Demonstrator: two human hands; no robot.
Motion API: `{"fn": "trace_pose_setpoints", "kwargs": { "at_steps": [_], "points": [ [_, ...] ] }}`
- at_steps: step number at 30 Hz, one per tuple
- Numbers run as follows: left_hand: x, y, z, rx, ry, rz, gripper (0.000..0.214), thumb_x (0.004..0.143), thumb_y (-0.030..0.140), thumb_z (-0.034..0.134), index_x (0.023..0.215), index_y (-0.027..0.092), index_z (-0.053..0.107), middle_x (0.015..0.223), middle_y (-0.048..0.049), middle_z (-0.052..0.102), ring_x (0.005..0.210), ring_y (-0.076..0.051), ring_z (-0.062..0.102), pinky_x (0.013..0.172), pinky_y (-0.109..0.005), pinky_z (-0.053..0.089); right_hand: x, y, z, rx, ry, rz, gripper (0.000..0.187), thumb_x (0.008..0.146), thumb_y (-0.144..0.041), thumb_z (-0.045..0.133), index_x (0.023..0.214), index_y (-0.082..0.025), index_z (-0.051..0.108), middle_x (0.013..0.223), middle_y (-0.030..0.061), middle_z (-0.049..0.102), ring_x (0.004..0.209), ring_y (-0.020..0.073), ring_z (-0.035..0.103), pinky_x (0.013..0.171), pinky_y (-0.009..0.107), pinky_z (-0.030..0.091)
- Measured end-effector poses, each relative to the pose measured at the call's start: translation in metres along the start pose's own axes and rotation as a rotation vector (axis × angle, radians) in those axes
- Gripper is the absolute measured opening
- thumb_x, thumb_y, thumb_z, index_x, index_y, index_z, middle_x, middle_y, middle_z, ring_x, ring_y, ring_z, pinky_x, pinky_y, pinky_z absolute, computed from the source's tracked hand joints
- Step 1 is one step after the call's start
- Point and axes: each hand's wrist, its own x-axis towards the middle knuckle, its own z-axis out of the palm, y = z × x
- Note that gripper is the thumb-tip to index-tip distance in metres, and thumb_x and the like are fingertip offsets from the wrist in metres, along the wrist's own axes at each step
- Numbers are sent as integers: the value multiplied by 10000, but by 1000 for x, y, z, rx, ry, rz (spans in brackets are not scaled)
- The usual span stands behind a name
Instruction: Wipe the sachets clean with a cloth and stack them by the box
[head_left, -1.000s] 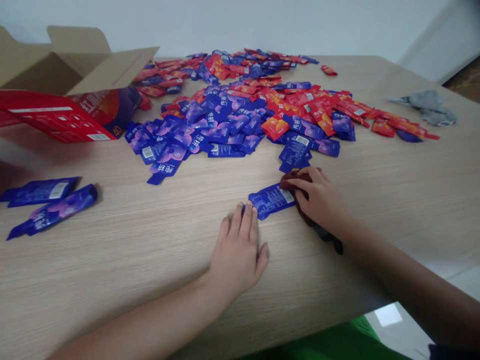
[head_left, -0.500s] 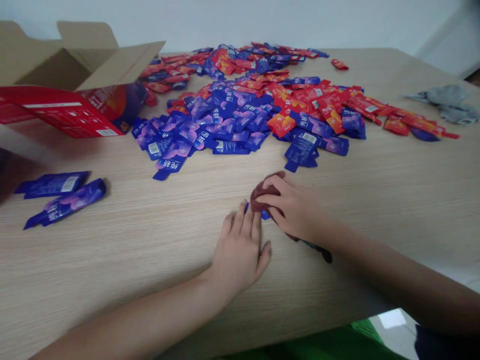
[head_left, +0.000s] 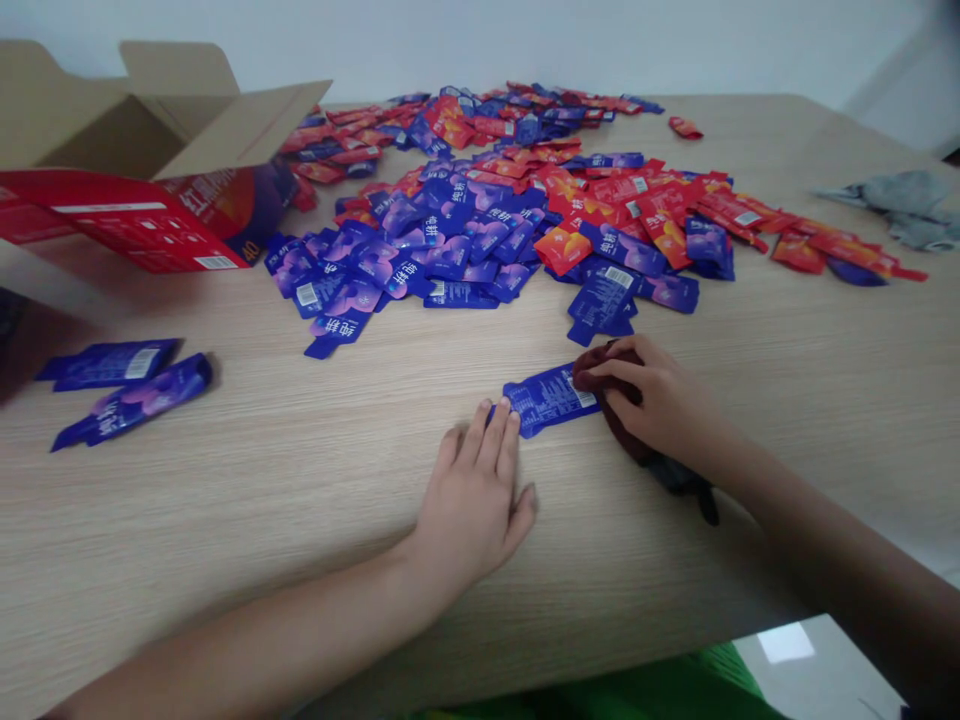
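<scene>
A blue sachet [head_left: 546, 398] lies flat on the wooden table [head_left: 300, 500] in front of me. My left hand [head_left: 475, 500] rests flat on the table, fingers stretched out, its fingertips pinning the sachet's left end. My right hand [head_left: 660, 405] is closed on a dark maroon cloth [head_left: 611, 365] and presses it onto the sachet's right end. The cloth's dark tail trails out behind my wrist.
A big heap of blue and red sachets [head_left: 525, 200] covers the table's far half. An open cardboard box [head_left: 142, 160] with red print lies at the far left. Two blue sachets [head_left: 124, 395] lie apart at the left. A grey cloth [head_left: 900, 200] sits far right.
My right hand wiped the cloth leftward over the sachet, covering it half a second ago, then slid back to its right end. My left hand kept still.
</scene>
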Motion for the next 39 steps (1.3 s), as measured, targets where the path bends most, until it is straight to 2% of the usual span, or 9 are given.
{"fn": "trace_pose_setpoints", "kwargs": {
  "at_steps": [3,8,11,13,17,25,32,36,39],
  "points": [
    [0,-1,-1,-5,5,1,675,934,426,397,1476,28,336,1557,-191,293,1440,-350,276,1063,-522,346,6,-4,-11,-7,24,-50,229,828,-197,563,965,-265,733,1123,88,559,1035,276,579,864,462,528],
    [1,-2,-1,-6,6,18,652,943,436,383,1479,65,348,1570,-165,280,1447,-336,263,1073,-509,332,12,-41,-24,35,198,-143,252,837,-181,565,1034,-237,712,1212,111,529,1088,286,553,870,457,514],
    [1,-3,-1,-2,5,18,651,946,443,373,1468,55,366,1564,-171,295,1448,-341,258,1073,-512,326,9,-60,-13,19,61,-292,236,842,-158,549,989,-227,721,1202,111,541,1064,274,552,847,435,509],
    [0,-3,-2,1,-2,20,645,945,448,374,1450,47,395,1557,-176,306,1447,-347,258,1068,-516,329,6,-65,-2,16,-40,-332,240,837,-140,547,966,-233,727,1176,104,552,1028,260,555,827,420,509],
    [1,-3,-3,10,-10,21,653,940,448,391,1458,50,383,1558,-172,306,1441,-343,274,1055,-508,347,1,-56,8,30,-80,-265,249,831,-140,564,978,-256,730,1196,98,534,1066,266,537,844,421,506],
    [3,-1,-4,33,-36,0,655,938,432,397,1475,58,356,1568,-157,274,1440,-329,284,1042,-496,368,-5,-30,0,52,3,-188,244,799,-130,586,946,-258,734,1186,91,527,1123,285,524,874,449,512],
    [2,-1,-3,30,-11,19,638,937,420,404,1465,63,375,1567,-154,280,1432,-322,302,1035,-501,372,-13,-2,1,122,34,-80,215,793,-165,577,902,-267,731,1146,70,552,1070,261,576,909,457,513],
    [4,-2,-5,29,-24,27,634,945,431,388,1464,67,378,1563,-148,294,1429,-319,311,1035,-492,371,-9,10,-11,99,-18,-27,216,776,-160,577,873,-268,737,1088,62,576,1022,253,597,904,445,514],
    [4,-3,-6,23,-28,33,641,946,444,386,1467,71,374,1561,-149,302,1427,-322,314,1046,-488,360,3,-3,-25,74,-10,-46,224,797,-166,571,900,-270,741,1060,59,593,1015,248,591,914,438,501]
  ]
}}
